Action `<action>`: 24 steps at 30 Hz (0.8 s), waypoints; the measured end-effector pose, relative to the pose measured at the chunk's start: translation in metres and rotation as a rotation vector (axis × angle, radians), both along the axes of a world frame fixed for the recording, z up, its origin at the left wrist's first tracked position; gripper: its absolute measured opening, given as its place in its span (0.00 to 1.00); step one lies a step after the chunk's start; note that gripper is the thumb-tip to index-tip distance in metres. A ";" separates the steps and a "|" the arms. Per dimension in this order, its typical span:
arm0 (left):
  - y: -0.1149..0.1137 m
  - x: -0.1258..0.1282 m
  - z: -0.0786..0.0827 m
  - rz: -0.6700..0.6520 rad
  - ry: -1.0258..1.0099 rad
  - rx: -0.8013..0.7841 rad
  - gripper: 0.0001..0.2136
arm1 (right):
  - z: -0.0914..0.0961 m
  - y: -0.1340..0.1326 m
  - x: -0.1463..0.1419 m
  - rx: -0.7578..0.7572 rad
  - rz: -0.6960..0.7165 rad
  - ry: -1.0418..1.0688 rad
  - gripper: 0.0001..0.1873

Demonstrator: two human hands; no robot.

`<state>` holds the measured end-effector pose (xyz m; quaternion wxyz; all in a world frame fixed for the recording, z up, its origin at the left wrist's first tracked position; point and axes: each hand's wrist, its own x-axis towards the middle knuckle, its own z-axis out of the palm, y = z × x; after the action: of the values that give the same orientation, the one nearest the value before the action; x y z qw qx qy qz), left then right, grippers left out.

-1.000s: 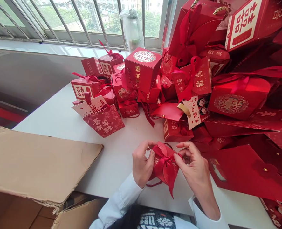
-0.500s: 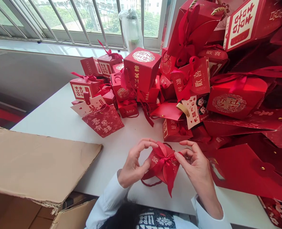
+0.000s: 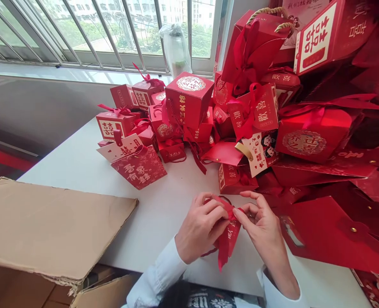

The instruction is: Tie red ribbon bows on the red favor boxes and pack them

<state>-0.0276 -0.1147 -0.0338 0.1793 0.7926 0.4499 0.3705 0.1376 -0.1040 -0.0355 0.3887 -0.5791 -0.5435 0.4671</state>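
Head view: red gift box (image 3: 230, 239) between left hand (image 3: 200, 226) and right hand (image 3: 261, 224)

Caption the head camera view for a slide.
Left hand and right hand pinch a red ribbon on a red gift box, beside piled red gift boxes.

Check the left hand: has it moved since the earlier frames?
Yes. The left hand has shifted rightward, away from the cardboard flap, and now covers most of the red gift box.

Double-happiness 囍 on red gift box (image 3: 311, 40)
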 end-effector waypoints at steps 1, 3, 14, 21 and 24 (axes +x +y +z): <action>-0.001 -0.003 0.000 -0.017 -0.010 -0.001 0.05 | 0.000 0.000 0.000 0.002 -0.002 0.000 0.21; -0.002 -0.007 0.002 -0.041 -0.043 -0.013 0.04 | -0.001 0.000 0.000 0.010 0.000 -0.005 0.21; -0.005 0.011 0.003 0.174 -0.142 -0.038 0.05 | 0.004 0.001 -0.001 0.016 0.013 -0.061 0.19; -0.007 0.002 0.005 0.163 -0.154 -0.109 0.06 | 0.005 -0.001 -0.001 0.020 0.002 -0.053 0.20; -0.008 0.003 0.004 0.176 -0.137 -0.110 0.05 | 0.005 -0.001 -0.002 0.022 0.008 -0.038 0.21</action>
<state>-0.0243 -0.1223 -0.0302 0.2194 0.7119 0.5240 0.4129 0.1357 -0.1046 -0.0304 0.3826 -0.5815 -0.5582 0.4515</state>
